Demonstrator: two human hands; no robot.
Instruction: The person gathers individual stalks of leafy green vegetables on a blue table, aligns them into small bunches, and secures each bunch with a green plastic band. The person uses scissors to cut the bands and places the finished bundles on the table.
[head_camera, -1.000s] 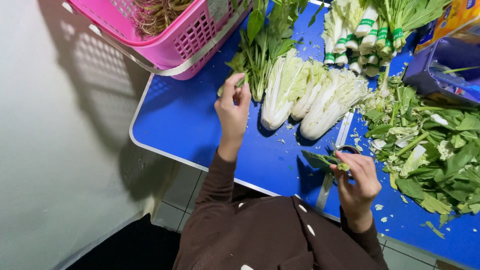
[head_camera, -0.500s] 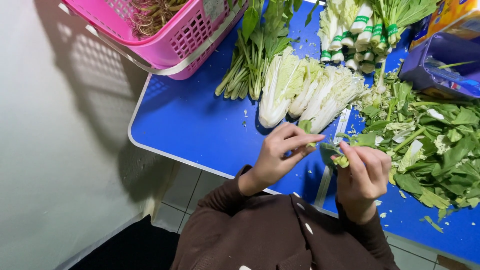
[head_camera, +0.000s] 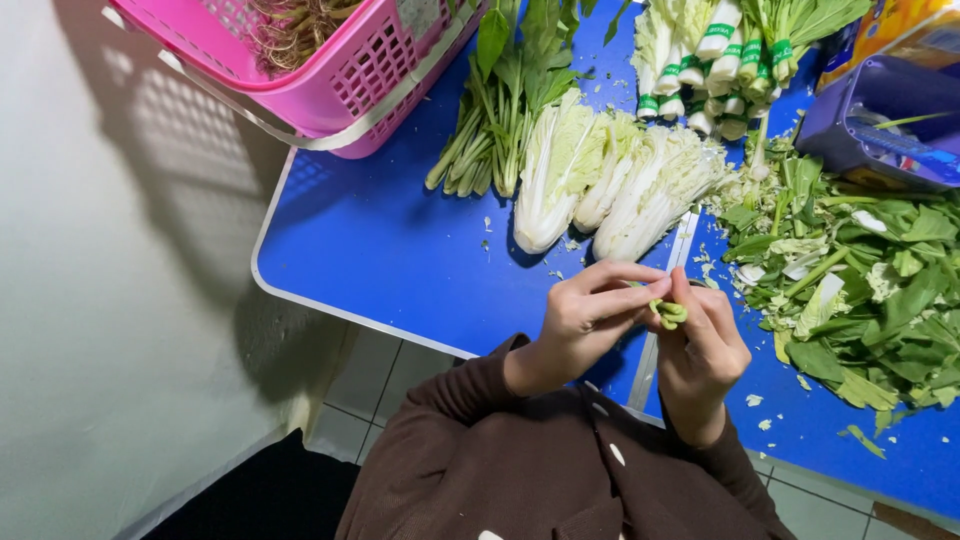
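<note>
My left hand (head_camera: 588, 312) and my right hand (head_camera: 703, 345) meet over the front edge of the blue table (head_camera: 380, 250). Between their fingertips they pinch a small green vegetable piece (head_camera: 667, 313), both hands touching it. Just beyond the hands lie three pale cabbage halves (head_camera: 600, 175). A heap of trimmed green leaves (head_camera: 860, 280) spreads to the right of my right hand.
A pink plastic basket (head_camera: 330, 60) holding roots stands at the table's back left. Long-stemmed greens (head_camera: 505, 100) lie beside it, and banded bunches of greens (head_camera: 715, 60) behind the cabbage. A purple box (head_camera: 880, 120) sits at the far right. Tiled floor lies below the table edge.
My left hand came back from the long greens at the rear to meet my right hand. Both hands now close on the small green piece near the front edge.
</note>
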